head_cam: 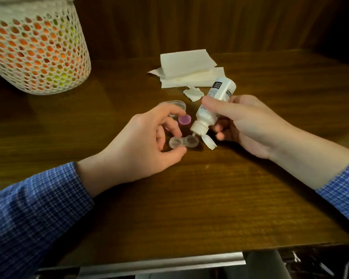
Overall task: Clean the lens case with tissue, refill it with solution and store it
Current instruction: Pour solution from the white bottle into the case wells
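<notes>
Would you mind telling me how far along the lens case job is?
Wiping looks done: a crumpled tissue scrap lies aside. Refilling is in hand: the right hand tips the solution bottle over the open lens case, which the left hand steadies. The purple cap is off; capping and storing remain.

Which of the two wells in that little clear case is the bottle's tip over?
The right-hand well of the lens case, by the right hand tipping the bottle. The other well sits within the left hand's grip.
</notes>
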`<state>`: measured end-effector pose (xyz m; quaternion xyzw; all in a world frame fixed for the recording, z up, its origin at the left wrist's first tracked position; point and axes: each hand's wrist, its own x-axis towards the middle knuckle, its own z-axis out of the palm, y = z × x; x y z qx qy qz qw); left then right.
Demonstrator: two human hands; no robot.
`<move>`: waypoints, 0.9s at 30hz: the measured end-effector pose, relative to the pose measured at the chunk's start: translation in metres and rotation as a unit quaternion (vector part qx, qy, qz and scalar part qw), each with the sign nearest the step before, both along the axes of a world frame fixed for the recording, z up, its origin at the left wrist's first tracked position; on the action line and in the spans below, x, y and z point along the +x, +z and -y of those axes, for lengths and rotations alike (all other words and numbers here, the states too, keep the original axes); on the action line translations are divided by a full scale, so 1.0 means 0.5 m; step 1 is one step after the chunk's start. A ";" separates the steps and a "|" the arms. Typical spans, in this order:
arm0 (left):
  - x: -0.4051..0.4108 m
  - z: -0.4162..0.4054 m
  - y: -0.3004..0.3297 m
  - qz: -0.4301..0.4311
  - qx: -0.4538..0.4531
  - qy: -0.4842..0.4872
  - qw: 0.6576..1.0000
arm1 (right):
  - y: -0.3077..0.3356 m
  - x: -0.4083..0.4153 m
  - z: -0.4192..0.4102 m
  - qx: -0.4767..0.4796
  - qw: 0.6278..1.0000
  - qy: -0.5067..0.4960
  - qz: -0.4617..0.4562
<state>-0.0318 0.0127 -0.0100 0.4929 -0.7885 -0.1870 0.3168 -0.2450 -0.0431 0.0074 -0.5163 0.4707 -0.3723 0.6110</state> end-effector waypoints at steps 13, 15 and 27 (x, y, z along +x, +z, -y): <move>-0.004 -0.004 0.008 0.001 0.011 0.013 1.000 | 0.003 0.008 -0.011 -0.024 1.000 0.011 -0.003; -0.005 -0.004 0.009 -0.002 0.014 0.015 1.000 | 0.003 0.006 -0.011 -0.022 1.000 0.012 -0.002; -0.004 -0.005 0.011 -0.002 0.024 0.021 0.999 | 0.004 0.006 -0.011 -0.020 1.000 0.016 0.003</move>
